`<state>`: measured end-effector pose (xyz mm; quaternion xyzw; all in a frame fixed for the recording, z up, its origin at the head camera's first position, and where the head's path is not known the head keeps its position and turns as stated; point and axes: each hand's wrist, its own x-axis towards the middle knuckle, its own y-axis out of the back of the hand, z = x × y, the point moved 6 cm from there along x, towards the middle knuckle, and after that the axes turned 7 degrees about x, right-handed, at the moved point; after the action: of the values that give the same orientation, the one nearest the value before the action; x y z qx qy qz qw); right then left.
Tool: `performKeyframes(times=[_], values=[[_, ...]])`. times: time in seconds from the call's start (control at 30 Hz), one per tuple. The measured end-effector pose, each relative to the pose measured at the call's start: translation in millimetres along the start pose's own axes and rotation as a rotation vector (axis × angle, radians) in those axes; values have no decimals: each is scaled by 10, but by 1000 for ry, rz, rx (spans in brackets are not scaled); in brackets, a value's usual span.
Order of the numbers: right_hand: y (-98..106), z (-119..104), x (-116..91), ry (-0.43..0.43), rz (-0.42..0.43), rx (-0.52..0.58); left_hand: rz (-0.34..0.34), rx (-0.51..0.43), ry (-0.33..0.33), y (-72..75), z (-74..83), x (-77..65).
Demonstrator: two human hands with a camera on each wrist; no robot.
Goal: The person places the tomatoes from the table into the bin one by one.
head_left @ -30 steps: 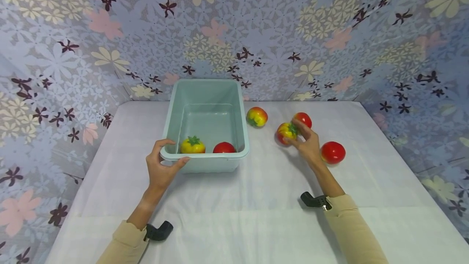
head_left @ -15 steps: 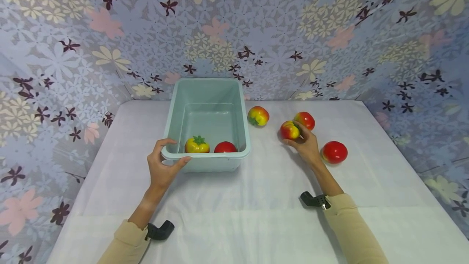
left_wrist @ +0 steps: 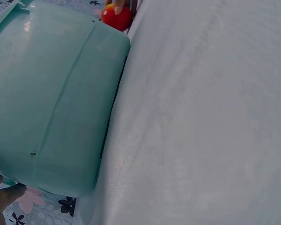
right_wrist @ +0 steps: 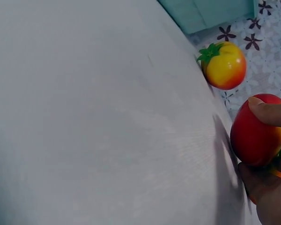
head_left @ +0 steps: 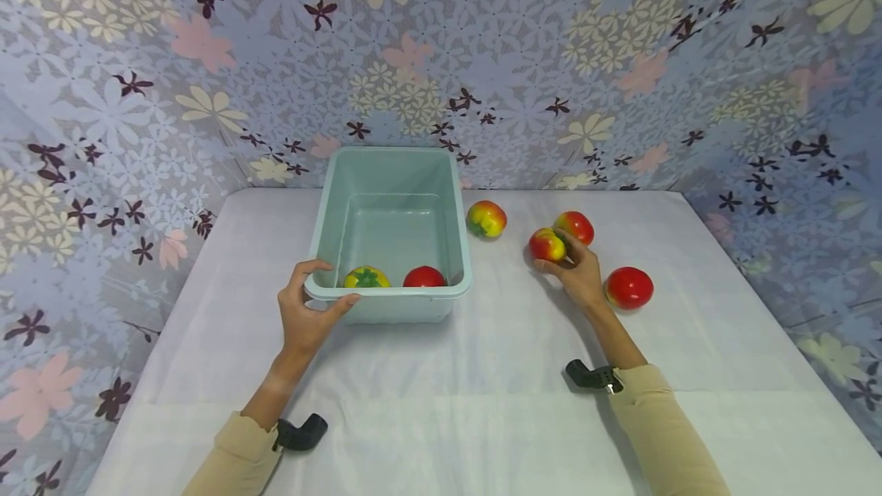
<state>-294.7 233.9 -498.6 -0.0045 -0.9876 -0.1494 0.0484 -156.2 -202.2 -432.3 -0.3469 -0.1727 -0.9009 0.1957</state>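
My left hand point(head_left: 303, 320) grips the near left corner of a pale green plastic tub point(head_left: 386, 308), thumb on the front rim and fingers over the side. In the left wrist view its fingertips point(left_wrist: 11, 193) show at the tub's edge. My right hand point(head_left: 582, 278) pinches a red and yellow tomato point(head_left: 547, 246) between thumb and fingers; the right wrist view shows the thumb across this tomato point(right_wrist: 255, 136). Inside the tub, a yellow tomato point(head_left: 367, 277) with a green leafy top lies left of a red one point(head_left: 424, 277); the front rim hides their lower parts.
A red tomato point(head_left: 576, 226) lies just behind the right hand. Another red one point(head_left: 629, 287) sits right of the wrist, and a yellow-red one point(head_left: 487, 219) beside the tub's right wall. A flowered cloth point(head_left: 510, 60) hangs behind the white-covered table point(head_left: 482, 404).
My right hand has taken hold of the tomato and turned it, shifting it slightly right. Inside the tub the yellow tomato has rolled, its green top now facing me. The left hand stays put.
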Motion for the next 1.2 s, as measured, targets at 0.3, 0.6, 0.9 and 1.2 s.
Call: performKeyframes(times=[0.3,0.6,0.9,1.2], values=[[-13,-122,-6,1,0,68,7,6,-17,17,328,79],[-163,-374,-40,66,-56,113,2,-3,-12,17,340,71],[-335,-828,-142,114,-100,143,4,9,9,-7,39,-9],[-429,-1033,-158,165,-111,149,1,8,1,-4,15,-17]])
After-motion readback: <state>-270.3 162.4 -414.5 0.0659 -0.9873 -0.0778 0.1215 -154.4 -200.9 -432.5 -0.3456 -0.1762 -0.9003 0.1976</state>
